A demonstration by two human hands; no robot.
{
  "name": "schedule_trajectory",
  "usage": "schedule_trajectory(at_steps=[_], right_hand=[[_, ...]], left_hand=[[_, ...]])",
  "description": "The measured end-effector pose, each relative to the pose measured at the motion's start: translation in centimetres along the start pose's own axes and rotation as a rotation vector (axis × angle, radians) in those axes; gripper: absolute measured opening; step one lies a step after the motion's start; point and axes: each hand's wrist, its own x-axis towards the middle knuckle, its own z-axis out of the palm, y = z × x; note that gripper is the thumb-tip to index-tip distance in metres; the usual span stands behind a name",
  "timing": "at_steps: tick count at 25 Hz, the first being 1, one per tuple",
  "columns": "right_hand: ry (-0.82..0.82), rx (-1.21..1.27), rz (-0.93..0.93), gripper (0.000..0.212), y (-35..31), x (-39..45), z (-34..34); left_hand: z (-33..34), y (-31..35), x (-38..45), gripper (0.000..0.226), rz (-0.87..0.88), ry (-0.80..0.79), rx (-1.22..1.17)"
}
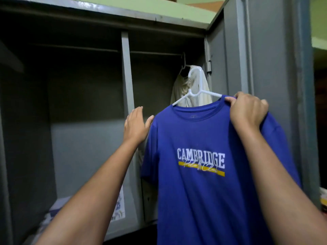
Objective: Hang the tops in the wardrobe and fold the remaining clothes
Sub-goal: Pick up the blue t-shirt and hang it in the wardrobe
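Your right hand (247,110) grips the blue T-shirt (212,174) and its white hanger (196,92) at the right shoulder, in front of the grey wardrobe (125,85). Your left hand (136,124) is open, thumb touching the left shoulder. The shirt reads "CAMBRIDGE", with script over a yellow bar. A cream top (184,85) hangs on the rail (155,53) behind.

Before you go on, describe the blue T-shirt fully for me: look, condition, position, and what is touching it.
The royal-blue crew-neck cotton-looking T-shirt bears white "CAMBRIDGE" lettering over a yellow stripe. It hangs front-facing on a white plastic hanger, held up before the grey metal wardrobe's right compartment, not yet on the rail. The right hand grips its shoulder at the collar; the left hand, open, touches the other shoulder.
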Motion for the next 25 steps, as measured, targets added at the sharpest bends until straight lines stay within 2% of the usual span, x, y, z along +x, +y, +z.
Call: schedule_trajectory(at_steps=[4,9,12,17,21,25], right_hand=[[0.057,-0.050,0.085,0.032,-3.7,7.5,1.5],[0.084,-0.058,0.068,0.023,-8.0,14.9,7.4],[0.111,-0.076,0.032,0.020,-11.0,18.5,12.6],[0.111,-0.125,-0.048,0.024,-14.8,22.1,20.9],[0.133,-0.188,-0.075,0.029,-16.4,24.5,24.9],[0.164,-0.229,-0.112,0.030,-17.9,26.0,27.1]], left_hand=[[0.2,-1.2,4.9,0.071,0.026,-0.004,0.114],[3.2,-2.3,9.7,0.081,0.113,-0.007,0.304],[5.5,-3.7,13.2,0.086,0.171,0.086,0.457],[8.4,-5.5,17.5,0.091,0.131,0.286,0.589],[10.0,-6.3,18.1,0.095,0.179,0.433,0.727],[10.3,-6.8,18.1,0.095,0.212,0.488,0.776]])
